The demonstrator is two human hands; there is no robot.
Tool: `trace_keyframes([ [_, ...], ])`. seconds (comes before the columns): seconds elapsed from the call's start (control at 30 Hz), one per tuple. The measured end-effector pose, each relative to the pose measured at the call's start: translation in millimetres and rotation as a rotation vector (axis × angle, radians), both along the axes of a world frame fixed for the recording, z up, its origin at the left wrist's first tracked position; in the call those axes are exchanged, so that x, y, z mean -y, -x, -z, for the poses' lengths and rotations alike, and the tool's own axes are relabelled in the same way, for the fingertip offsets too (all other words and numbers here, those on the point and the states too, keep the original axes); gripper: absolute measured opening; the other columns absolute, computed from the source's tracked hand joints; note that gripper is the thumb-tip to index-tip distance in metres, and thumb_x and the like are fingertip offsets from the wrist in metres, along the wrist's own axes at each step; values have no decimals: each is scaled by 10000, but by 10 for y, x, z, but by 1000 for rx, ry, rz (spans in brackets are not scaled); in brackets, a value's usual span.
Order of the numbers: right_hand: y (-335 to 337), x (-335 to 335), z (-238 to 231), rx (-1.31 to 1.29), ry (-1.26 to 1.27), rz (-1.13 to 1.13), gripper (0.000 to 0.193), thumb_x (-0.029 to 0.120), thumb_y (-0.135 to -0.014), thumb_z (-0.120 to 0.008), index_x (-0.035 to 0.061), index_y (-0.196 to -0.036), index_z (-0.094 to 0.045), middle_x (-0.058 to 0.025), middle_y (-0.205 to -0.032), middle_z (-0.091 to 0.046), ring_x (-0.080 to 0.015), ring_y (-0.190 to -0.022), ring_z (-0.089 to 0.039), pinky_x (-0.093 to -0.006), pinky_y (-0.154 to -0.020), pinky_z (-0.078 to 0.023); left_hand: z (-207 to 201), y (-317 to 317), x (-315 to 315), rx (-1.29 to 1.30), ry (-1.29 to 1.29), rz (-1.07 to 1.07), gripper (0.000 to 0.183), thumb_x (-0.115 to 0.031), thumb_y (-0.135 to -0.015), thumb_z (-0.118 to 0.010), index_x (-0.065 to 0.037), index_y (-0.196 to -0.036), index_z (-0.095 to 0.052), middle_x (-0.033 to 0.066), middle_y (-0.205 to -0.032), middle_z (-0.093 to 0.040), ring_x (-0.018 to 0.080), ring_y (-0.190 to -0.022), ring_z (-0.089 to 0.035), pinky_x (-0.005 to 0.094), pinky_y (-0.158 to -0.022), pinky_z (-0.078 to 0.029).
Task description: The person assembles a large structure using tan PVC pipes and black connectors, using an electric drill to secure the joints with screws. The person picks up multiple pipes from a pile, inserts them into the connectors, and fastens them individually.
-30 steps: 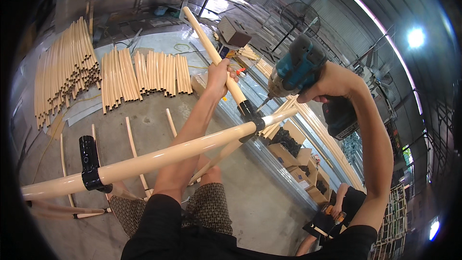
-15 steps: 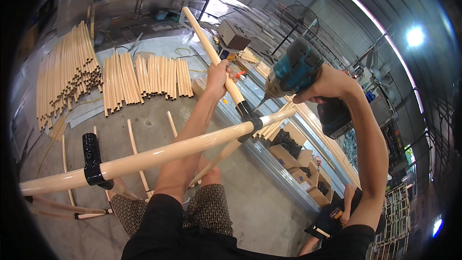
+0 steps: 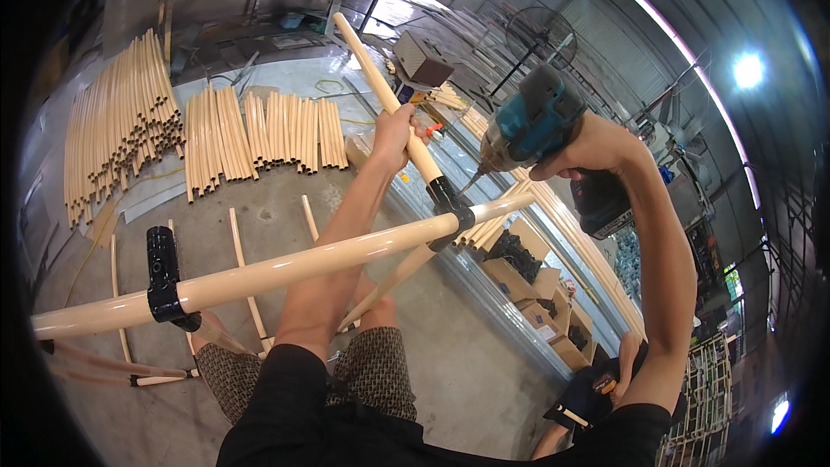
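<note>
Left hand [image 3: 396, 137]: clamped round the short beige pipe [image 3: 370, 73], below its free end
Right hand [image 3: 596, 145]: wrapped round the grip of the teal power drill [image 3: 538, 121]; hands apart
Black joint [image 3: 445, 197]: at the lower end of the short beige pipe, clasping the long beige pipe [image 3: 320, 261] near its right end
Drill bit [image 3: 471, 182]: tip at the joint, contact unclear
Step in hand, as judged: fastening the joint; next move seems to call for a squarely aligned bit and firmly held pipe
</note>
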State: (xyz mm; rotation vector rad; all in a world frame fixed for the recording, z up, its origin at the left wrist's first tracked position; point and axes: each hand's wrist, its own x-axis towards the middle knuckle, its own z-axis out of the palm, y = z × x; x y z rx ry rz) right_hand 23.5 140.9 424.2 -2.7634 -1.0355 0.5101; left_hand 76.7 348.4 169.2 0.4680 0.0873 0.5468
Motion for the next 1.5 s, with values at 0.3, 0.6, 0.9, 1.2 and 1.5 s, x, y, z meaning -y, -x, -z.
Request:
trace_keyframes([
  [0.3,-165,-36,50,10,9,9,193,42,-672,-820,18,-779,-661,5,-603,-592,-79,-491,-518,-246,-457,-393,127,-131,-59,2,-12,3,112,-57,-890,-538,-29,-894,-429,44,-715,-461,143,-560,-496,337,-493,-492],
  [0.6,-286,-142,53,25,56,-22,179,51,-675,-823,28,-740,-658,1,-608,-595,-86,-491,-515,-256,-475,-406,209,-178,-88,14,-17,4,95,-53,-878,-528,-21,-864,-440,53,-711,-476,153,-558,-500,342,-508,-499],
  [0.9,-350,-65,95,-6,18,-27,174,57,-672,-822,23,-710,-656,2,-595,-597,-87,-499,-521,-258,-478,-400,234,-186,-101,20,-37,30,103,-60,-903,-525,-9,-911,-436,63,-720,-490,170,-578,-519,350,-531,-501],
  [1.2,-320,-173,59,33,60,-34,152,41,-689,-815,28,-701,-664,-5,-590,-595,-86,-504,-533,-255,-466,-390,381,110,-177,-55,-354,87,459,-410,-999,-543,27,-1140,-529,158,-997,-646,223,-797,-662,383,-721,-565],
  [1.5,-284,-184,89,66,-77,-100,206,8,-653,-823,6,-789,-668,-16,-617,-609,-89,-497,-539,-261,-445,-406,3580,2146,-81,-892,-1206,15,389,-284,-830,-677,55,-1019,-673,238,-915,-703,315,-899,-694,419,-792,-541],
])
